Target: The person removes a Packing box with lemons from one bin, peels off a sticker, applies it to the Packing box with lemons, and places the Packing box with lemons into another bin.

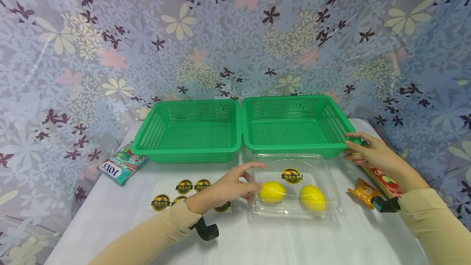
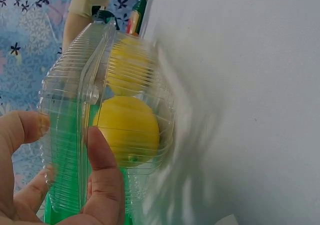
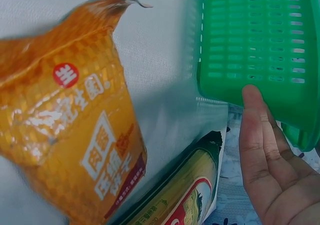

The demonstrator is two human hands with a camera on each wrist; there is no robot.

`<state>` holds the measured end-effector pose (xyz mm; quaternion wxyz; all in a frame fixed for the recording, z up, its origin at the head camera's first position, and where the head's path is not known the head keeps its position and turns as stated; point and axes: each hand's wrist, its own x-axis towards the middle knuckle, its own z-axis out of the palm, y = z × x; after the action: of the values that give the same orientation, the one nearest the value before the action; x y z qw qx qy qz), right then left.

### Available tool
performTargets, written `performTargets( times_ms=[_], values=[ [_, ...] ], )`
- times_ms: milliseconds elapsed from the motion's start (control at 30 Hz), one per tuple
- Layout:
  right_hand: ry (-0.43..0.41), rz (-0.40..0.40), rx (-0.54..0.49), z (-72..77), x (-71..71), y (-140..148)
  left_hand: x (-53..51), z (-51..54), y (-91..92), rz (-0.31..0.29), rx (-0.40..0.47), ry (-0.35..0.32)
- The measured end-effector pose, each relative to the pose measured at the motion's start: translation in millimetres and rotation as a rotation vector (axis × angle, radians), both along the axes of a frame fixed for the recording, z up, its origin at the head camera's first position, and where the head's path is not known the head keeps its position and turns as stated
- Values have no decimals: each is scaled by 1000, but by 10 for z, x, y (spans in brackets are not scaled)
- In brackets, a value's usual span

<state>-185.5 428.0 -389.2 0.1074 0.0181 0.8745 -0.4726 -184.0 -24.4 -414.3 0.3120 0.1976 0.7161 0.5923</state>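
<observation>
A clear plastic container lies on the table, its lid down. Two lemons are inside, and a round black-and-gold sticker sits on the lid. At the container's left side is my left hand, fingers apart and loosely bent; in the left wrist view fingertips appear to touch the plastic. My right hand reaches to the front right corner of the right green basket. Its straight fingers lie against that basket's outer wall; the right thumb is not visible in the right wrist view.
Left of that basket stands another green basket. A sheet of round stickers lies beneath my left forearm. At far left is a FOX'S packet. An orange snack packet and a long red-and-green pack lie at right.
</observation>
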Motion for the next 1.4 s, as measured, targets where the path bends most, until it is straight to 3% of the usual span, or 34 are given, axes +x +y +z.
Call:
performTargets(
  times_ms=[733, 1100, 1400],
  values=[
    [-11, -23, -10, 5, -11, 0, -2, 101, -43, -19, -11, 3],
    [-1, -14, -9, -24, -5, 20, 10, 266, -45, -53, -4, 21],
    [2, -5, -10, -29, -2, 20, 25, 348, -33, -78, 14, -8]
  ],
)
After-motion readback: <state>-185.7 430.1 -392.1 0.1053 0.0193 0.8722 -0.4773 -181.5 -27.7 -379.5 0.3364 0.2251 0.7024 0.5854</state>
